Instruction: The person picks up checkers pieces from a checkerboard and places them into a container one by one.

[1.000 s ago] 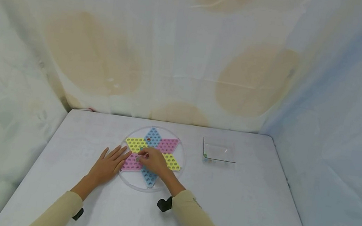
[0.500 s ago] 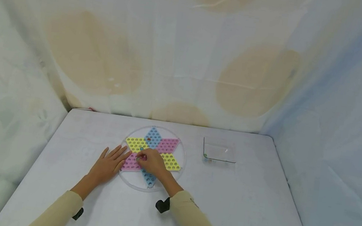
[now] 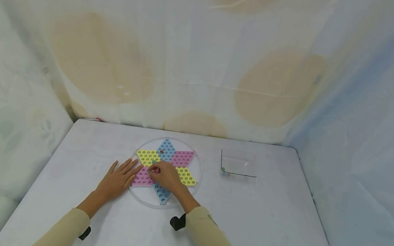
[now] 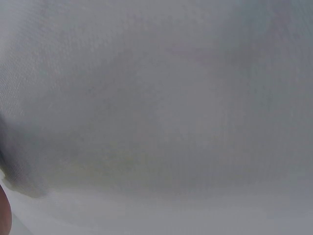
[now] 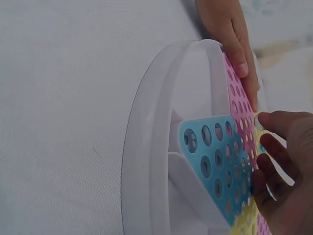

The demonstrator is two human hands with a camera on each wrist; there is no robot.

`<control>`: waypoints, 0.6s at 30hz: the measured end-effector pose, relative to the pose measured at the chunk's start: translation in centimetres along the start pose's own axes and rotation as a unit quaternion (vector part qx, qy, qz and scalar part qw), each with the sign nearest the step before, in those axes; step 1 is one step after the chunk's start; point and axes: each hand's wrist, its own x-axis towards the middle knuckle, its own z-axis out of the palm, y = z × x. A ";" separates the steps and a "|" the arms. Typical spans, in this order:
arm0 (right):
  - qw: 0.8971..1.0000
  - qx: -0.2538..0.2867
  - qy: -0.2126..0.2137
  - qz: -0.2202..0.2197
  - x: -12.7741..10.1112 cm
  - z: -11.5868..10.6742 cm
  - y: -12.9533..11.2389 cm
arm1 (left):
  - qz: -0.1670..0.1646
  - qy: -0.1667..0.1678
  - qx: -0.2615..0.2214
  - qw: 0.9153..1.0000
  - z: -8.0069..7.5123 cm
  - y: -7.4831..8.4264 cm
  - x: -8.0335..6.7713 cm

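Note:
A round clear board holds a star of yellow, blue and pink holed panels. My left hand lies flat on the table with its straight fingertips against the board's left rim. My right hand hovers over the star's middle, near the pink panel, with curled fingers pinching what looks like a small pale marble. An orange marble and a greenish one sit in holes. In the right wrist view the white rim, the blue panel and the left fingers show. The left wrist view is only blurred grey surface.
A clear square box stands right of the board with a green marble in its near left corner. The grey table is walled by pale draped cloth at the back and both sides.
My right hand has crept slightly up and left over the board's middle. The left hand has stayed put.

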 end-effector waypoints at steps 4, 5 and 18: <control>1.000 -0.001 -0.009 0.008 -0.1 -0.4 0.0 | 0.000 0.001 0.002 1.000 0.1 -0.1 0.0; 1.000 -0.003 -0.010 0.009 -0.1 -0.6 -0.1 | 0.000 0.000 0.002 1.000 0.2 -0.1 0.0; 0.999 0.034 0.005 -0.005 -0.6 -3.1 0.3 | 0.000 -0.005 0.007 1.000 0.1 0.0 0.0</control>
